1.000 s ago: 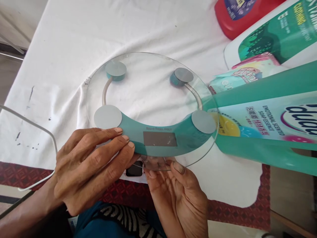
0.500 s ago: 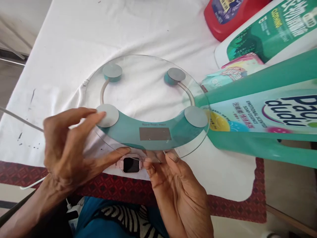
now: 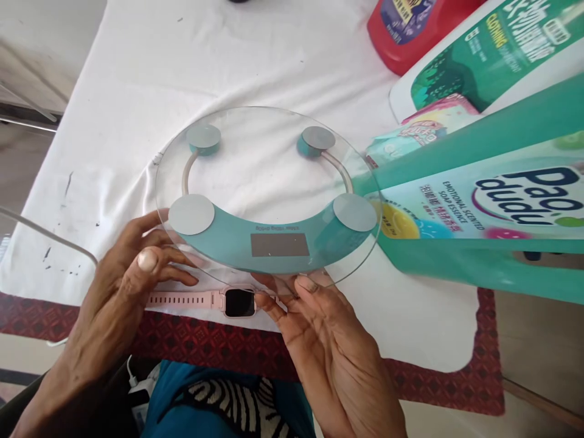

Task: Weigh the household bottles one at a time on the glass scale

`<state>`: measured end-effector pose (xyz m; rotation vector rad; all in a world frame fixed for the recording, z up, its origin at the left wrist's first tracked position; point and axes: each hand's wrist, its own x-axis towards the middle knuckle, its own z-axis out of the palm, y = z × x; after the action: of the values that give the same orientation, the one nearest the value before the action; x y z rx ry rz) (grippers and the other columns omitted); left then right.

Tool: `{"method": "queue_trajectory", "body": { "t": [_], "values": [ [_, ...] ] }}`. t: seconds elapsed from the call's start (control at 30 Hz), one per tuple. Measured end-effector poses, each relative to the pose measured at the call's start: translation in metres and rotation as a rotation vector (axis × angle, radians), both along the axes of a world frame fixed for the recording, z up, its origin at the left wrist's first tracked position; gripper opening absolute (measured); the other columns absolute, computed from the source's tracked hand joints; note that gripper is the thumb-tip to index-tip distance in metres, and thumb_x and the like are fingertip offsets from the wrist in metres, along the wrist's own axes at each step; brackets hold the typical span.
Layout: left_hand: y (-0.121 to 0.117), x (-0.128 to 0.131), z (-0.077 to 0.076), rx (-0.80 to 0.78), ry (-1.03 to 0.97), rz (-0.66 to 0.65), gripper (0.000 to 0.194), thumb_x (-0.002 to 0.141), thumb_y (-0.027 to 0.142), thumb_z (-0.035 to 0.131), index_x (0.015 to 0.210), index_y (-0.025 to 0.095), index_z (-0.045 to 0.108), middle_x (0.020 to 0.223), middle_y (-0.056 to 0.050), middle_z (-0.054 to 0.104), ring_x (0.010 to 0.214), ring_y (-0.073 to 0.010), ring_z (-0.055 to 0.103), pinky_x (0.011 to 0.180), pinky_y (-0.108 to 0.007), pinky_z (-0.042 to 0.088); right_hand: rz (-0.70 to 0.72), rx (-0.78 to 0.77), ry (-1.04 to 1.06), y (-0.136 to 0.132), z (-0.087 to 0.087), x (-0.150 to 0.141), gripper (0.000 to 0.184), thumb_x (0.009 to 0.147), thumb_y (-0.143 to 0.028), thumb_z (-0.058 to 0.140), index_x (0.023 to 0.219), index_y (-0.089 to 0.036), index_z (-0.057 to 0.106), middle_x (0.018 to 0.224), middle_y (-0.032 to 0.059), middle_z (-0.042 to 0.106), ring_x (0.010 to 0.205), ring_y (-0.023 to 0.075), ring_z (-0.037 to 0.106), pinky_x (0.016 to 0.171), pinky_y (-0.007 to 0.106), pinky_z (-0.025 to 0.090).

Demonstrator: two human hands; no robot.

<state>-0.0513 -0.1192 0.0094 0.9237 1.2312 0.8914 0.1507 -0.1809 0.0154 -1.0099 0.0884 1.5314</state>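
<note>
A round glass bathroom scale (image 3: 237, 243) with a teal band, a small dark display and grey discs is tipped up at its near edge above the white cloth. My right hand (image 3: 335, 340) grips that near edge, thumb on top and fingers underneath. My left hand (image 3: 132, 277) is at the scale's left edge, its fingers stretched partly beneath the glass and its thumb raised apart. Just in front of the scale, between my hands, lies a pink smartwatch (image 3: 239, 302) with its strap laid out flat.
On the right lie a large green soap bottle (image 3: 424, 255), a white and green clothing disinfectant bottle (image 3: 401, 97), a red bottle (image 3: 381, 45) and a pastel packet (image 3: 396, 143). A white cable (image 3: 55, 228) crosses the left of the cloth (image 3: 137, 67).
My left hand has let its fingertips off the grey disc and slid down under the left edge, uncovering the watch strap. My right hand keeps its hold on the near edge.
</note>
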Motion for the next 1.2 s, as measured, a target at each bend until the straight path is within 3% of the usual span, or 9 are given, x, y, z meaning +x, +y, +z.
{"method": "queue_trajectory", "body": {
  "t": [0.1, 0.2, 0.3, 0.43, 0.6, 0.73, 0.9, 1.2],
  "values": [
    [0.014, 0.012, -0.001, -0.012, -0.128, -0.046, 0.056, 0.089, 0.067, 0.070, 0.116, 0.019, 0.074, 0.104, -0.009, 0.077, 0.078, -0.0203, 0.073, 0.065, -0.029, 0.066, -0.015, 0.002, -0.015, 0.000, -0.002, -0.001, 0.006, 0.089, -0.030, 0.080, 0.089, -0.027, 0.075, 0.099, -0.0041, 0.076, 0.103, 0.0164, 0.074, 0.089, 0.030, 0.063],
    [0.026, 0.023, -0.002, 0.000, -0.208, -0.029, 0.041, 0.091, 0.057, 0.074, 0.094, 0.016, 0.078, 0.081, -0.003, 0.076, 0.065, -0.0134, 0.070, 0.063, -0.022, 0.065, -0.025, -0.009, -0.032, 0.001, -0.001, -0.002, 0.009, 0.086, -0.032, 0.083, 0.084, -0.026, 0.076, 0.096, -0.0038, 0.075, 0.099, 0.0157, 0.074, 0.085, 0.027, 0.063],
    [0.032, 0.027, -0.007, -0.036, -0.201, 0.018, 0.030, 0.090, 0.045, 0.078, 0.088, 0.014, 0.077, 0.071, -0.002, 0.075, 0.064, -0.0126, 0.071, 0.067, -0.020, 0.064, -0.017, -0.027, -0.025, 0.003, 0.001, -0.004, 0.012, 0.083, -0.034, 0.085, 0.081, -0.024, 0.077, 0.094, -0.0010, 0.075, 0.097, 0.0172, 0.074, 0.083, 0.028, 0.063],
    [0.033, 0.024, -0.012, -0.055, -0.208, 0.025, 0.023, 0.087, 0.037, 0.082, 0.088, 0.014, 0.076, 0.072, -0.001, 0.076, 0.060, -0.0110, 0.071, 0.063, -0.017, 0.062, -0.017, -0.059, 0.001, 0.004, 0.003, -0.007, 0.014, 0.081, -0.036, 0.087, 0.086, -0.025, 0.079, 0.096, 0.0008, 0.075, 0.097, 0.0190, 0.073, 0.082, 0.030, 0.063],
    [0.033, 0.022, -0.012, -0.089, -0.187, 0.005, 0.024, 0.087, 0.039, 0.081, 0.089, 0.016, 0.076, 0.077, -0.002, 0.074, 0.060, -0.0160, 0.072, 0.063, -0.026, 0.065, 0.008, -0.076, 0.049, 0.005, 0.003, -0.014, 0.014, 0.081, -0.036, 0.085, 0.081, -0.025, 0.078, 0.093, 0.0021, 0.075, 0.094, 0.0190, 0.072, 0.078, 0.030, 0.062],
    [0.032, 0.021, -0.012, -0.092, -0.171, 0.022, 0.025, 0.085, 0.041, 0.082, 0.087, 0.017, 0.076, 0.082, -0.001, 0.072, 0.060, -0.0166, 0.072, 0.062, -0.028, 0.065, 0.000, -0.126, -0.026, 0.004, 0.005, -0.018, 0.019, 0.079, -0.039, 0.087, 0.082, -0.024, 0.077, 0.093, 0.0026, 0.075, 0.088, 0.0189, 0.070, 0.076, 0.031, 0.060],
    [0.031, 0.020, -0.012, -0.111, -0.169, 0.032, 0.025, 0.084, 0.040, 0.083, 0.088, 0.016, 0.076, 0.083, -0.001, 0.073, 0.058, -0.0155, 0.072, 0.060, -0.027, 0.065, -0.009, -0.194, -0.099, 0.002, 0.008, -0.021, 0.025, 0.076, -0.043, 0.089, 0.085, -0.025, 0.075, 0.095, 0.0019, 0.075, 0.099, 0.0227, 0.070, 0.078, 0.033, 0.059],
    [0.030, 0.020, -0.008, -0.105, -0.215, 0.029, 0.024, 0.085, 0.035, 0.082, 0.091, 0.014, 0.073, 0.084, -0.003, 0.075, 0.057, -0.0134, 0.070, 0.057, -0.023, 0.063, -0.013, -0.137, -0.075, 0.001, 0.004, -0.021, 0.023, 0.078, -0.043, 0.088, 0.081, -0.026, 0.074, 0.090, 0.0022, 0.074, 0.091, 0.0211, 0.069, 0.077, 0.033, 0.057]
  ]
}}
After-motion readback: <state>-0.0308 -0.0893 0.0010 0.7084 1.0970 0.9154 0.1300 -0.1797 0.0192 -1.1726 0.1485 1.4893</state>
